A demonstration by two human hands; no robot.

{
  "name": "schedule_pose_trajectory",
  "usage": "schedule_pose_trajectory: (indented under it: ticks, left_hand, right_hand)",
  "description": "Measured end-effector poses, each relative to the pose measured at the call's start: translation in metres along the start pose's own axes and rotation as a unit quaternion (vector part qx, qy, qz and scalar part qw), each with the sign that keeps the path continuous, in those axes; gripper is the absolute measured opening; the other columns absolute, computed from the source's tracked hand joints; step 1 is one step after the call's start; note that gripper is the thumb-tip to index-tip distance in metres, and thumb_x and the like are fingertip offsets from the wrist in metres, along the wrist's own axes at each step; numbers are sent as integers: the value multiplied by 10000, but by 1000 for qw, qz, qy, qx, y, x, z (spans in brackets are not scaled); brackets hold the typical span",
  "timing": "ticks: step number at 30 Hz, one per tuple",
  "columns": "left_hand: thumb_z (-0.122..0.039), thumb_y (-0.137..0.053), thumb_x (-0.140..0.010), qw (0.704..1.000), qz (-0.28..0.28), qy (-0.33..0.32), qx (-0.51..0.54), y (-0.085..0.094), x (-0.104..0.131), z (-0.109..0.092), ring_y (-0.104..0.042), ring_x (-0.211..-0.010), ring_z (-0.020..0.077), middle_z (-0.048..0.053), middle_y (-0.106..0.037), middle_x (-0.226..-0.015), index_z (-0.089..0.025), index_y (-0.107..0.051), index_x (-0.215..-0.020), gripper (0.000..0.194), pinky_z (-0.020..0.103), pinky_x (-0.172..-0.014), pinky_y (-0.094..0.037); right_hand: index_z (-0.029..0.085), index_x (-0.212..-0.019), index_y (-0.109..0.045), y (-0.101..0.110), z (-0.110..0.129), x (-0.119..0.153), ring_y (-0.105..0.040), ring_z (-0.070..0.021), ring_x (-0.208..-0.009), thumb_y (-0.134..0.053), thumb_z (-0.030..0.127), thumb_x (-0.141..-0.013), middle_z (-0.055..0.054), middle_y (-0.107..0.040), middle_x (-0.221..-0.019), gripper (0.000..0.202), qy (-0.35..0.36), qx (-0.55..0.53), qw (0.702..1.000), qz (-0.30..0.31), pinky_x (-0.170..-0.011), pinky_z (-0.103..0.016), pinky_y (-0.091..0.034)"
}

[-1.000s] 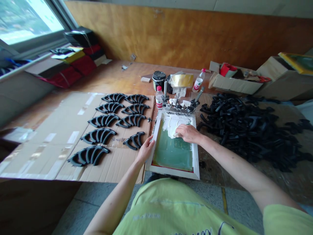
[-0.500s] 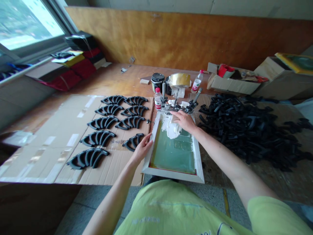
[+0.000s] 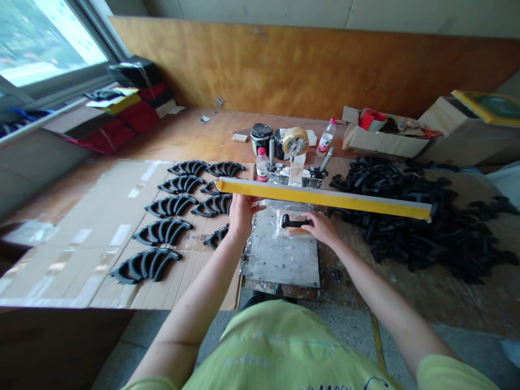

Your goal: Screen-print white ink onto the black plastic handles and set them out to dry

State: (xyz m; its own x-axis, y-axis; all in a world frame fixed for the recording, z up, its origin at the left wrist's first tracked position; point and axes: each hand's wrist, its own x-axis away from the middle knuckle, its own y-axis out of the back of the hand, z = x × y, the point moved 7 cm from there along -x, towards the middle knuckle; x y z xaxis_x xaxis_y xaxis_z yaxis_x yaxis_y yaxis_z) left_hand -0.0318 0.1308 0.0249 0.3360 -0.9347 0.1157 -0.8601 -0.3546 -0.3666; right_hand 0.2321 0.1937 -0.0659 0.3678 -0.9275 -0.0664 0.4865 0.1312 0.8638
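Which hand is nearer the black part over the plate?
Right. Right hand is at the right end of the black part; left hand is to its left, at the raised frame.

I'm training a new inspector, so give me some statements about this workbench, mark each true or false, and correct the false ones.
1. The left hand is at the raised frame. True.
2. The right hand holds a paintbrush. False: its fingers are at one end of a black part above the metal plate.
3. A loose pile of black pieces lies on the table's right side. True.
4. The two bottles have blue caps. False: both caps are red.
5. Groups of curved black pieces lie on the cardboard sheet. True.
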Motion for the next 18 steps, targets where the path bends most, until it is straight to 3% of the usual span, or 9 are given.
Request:
schedule_pose_trajectory:
  ticks: [2,5,7,9,11,13,15,16,18]
  left_hand:
    - [-609,-538,-834,994,19,105,-14,-2,18,46,-684,-813,193,108,-696,-1050,-186,-547,-1159,533,250,-556,-537]
    - [-612,-580,-807,951,93,294,-35,-7,64,118,-697,-807,226,146,-692,-1075,-162,-562,-1120,548,290,-546,-552]
    - [-612,-583,-802,945,82,317,-31,3,85,140,-698,-767,213,130,-706,-985,-153,-578,-1050,522,279,-539,-546]
    - [-609,-594,-791,955,52,287,-54,29,91,142,-686,-683,185,101,-709,-864,-146,-580,-967,496,250,-510,-520]
    - [-624,-584,-782,962,12,250,-110,73,88,134,-668,-616,169,86,-712,-806,-148,-569,-931,498,232,-480,-490]
    - [-642,-523,-800,957,-64,227,-169,134,81,124,-647,-570,158,86,-714,-761,-147,-565,-905,508,222,-465,-466]
    - [-617,-441,-836,930,-157,243,-227,198,80,120,-611,-521,145,90,-698,-699,-138,-573,-839,497,221,-453,-447]
    - [-596,-392,-855,911,-188,260,-261,225,82,121,-595,-502,144,94,-685,-669,-136,-574,-803,497,228,-455,-445]
    - [-568,-302,-878,875,-220,289,-320,261,84,127,-565,-467,157,103,-649,-596,-142,-571,-730,525,252,-449,-439]
  right_hand:
    - [226,-1050,-674,-21,31,14,-565,-213,-980,-681,218,-821,-55,-654,-994,229,61,39,997,8,-895,-358,-438]
    - [212,-1016,-687,-27,79,40,-546,-221,-950,-591,244,-896,-73,-623,-920,156,98,59,992,-44,-862,-355,-446]
    - [213,-1039,-684,-33,110,57,-544,-213,-932,-544,264,-928,-70,-616,-896,185,178,40,983,-30,-846,-345,-452]
    - [224,-1047,-686,-36,117,64,-554,-196,-926,-513,260,-946,-56,-632,-898,203,246,6,969,9,-848,-330,-459]
    - [221,-1044,-693,-24,82,48,-568,-196,-943,-479,227,-955,-62,-656,-936,231,207,-4,978,3,-861,-334,-463]
    - [184,-1045,-697,0,10,19,-572,-236,-992,-436,171,-946,-110,-664,-1012,279,56,39,996,-55,-894,-379,-454]
    - [121,-1081,-683,19,-67,-5,-556,-293,-1070,-459,152,-909,-179,-648,-1094,284,-98,106,987,-72,-976,-447,-398]
    - [100,-1103,-671,24,-98,-13,-539,-312,-1109,-474,154,-893,-203,-632,-1139,294,-141,123,980,-70,-1000,-464,-374]
    - [76,-1063,-669,26,-137,-22,-539,-325,-1100,-525,151,-845,-234,-631,-1126,271,-160,129,976,-71,-978,-467,-376]
